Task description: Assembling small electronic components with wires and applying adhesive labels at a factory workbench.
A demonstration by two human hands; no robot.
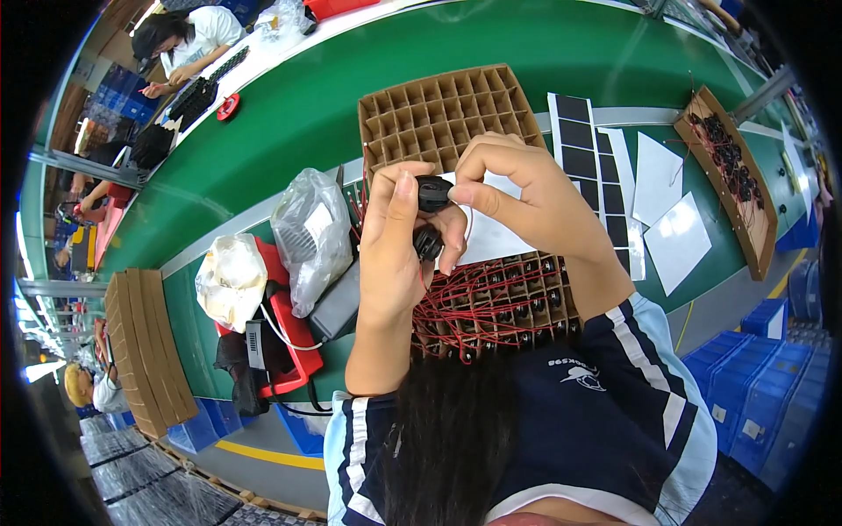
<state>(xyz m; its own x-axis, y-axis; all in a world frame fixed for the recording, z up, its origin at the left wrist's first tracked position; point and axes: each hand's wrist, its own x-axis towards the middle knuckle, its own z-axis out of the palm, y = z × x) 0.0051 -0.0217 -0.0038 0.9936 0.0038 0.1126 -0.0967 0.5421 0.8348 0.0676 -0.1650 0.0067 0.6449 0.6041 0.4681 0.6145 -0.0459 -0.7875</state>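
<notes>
1. Closest to the worker's body sat a divided carton (566, 298) of black wired parts, its red wires (447, 309) trailing toward the chest, presumably kept there for easy reach.
2. Above it, the left hand (395, 210) held the upper black component (431, 193) raised, likely to bring its edge into clear sight; thumb and forefinger were closed on it.
3. The lower black component (427, 243) rested against the same hand's curled lower fingers, perhaps tucked there to spare the other hand.
4. The right hand (517, 188) had thumb and forefinger drawn close together, touching the upper component's right edge; I couldn't tell whether they pinched anything thin.
5. Just beyond the hands lay a white sheet (500, 232).
6. Farther off stood a second divided carton (430, 110), with a sheet of black squares (577, 131) beside it, apparently within the right hand's range.
</notes>
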